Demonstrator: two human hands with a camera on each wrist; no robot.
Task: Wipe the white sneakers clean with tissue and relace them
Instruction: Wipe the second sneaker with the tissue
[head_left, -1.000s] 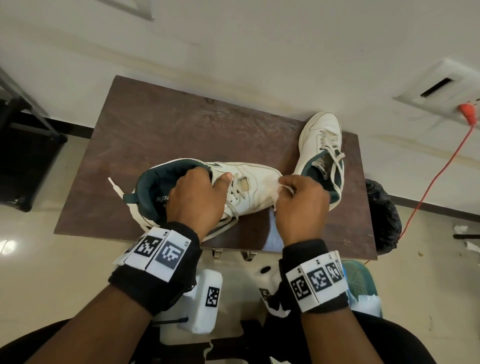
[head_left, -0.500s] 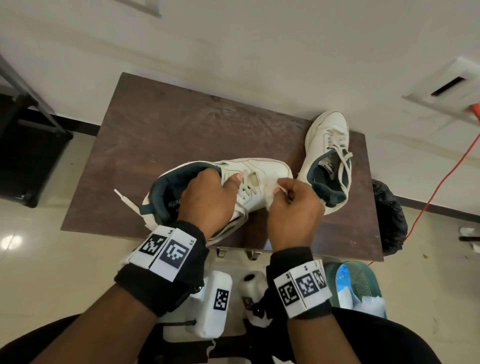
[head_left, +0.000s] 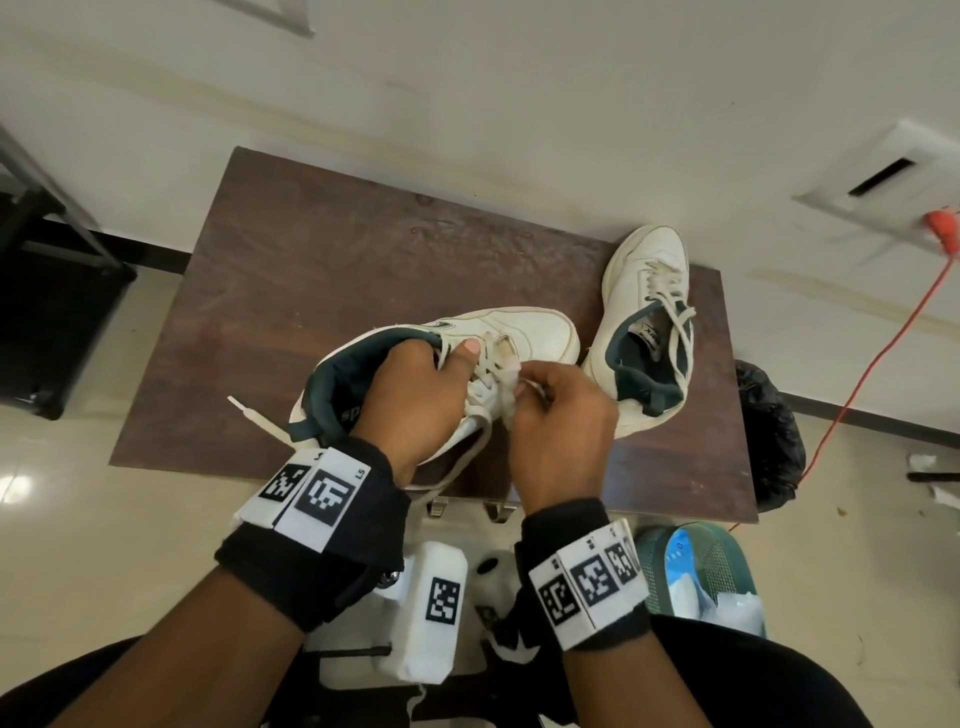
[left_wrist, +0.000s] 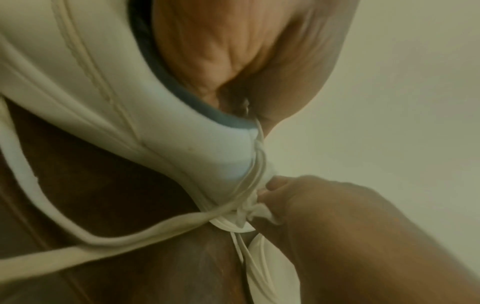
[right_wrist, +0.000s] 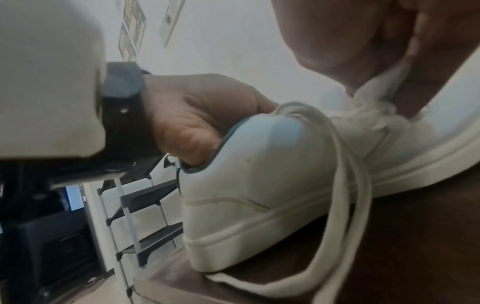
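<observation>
A white sneaker (head_left: 524, 332) with a dark green lining lies tilted on the brown table (head_left: 311, 291). My left hand (head_left: 431, 384) grips its collar, fingers inside the opening and thumb over the tongue. My right hand (head_left: 545, 400) pinches a crumpled white tissue (head_left: 511, 397) against the lace area, right beside the left thumb. A loose lace (head_left: 254, 415) trails off the heel side, and another loop of lace (right_wrist: 345, 185) hangs over the near side. The left wrist view shows the tissue (left_wrist: 249, 211) bunched at the right fingers (left_wrist: 298, 197). The second sneaker (head_left: 644, 322) stands laced at the table's right.
A black bag (head_left: 769, 436) sits on the floor beyond the table's right edge. A green basket (head_left: 696, 566) with white packs stands by my right knee. A red cable (head_left: 883, 353) runs down the wall. A dark shelf rack (right_wrist: 145, 205) stands to the left.
My right hand has moved with the tissue from the sneaker's toe back along the shoe to the laces, close to the left thumb. The left hand keeps its grip on the collar.
</observation>
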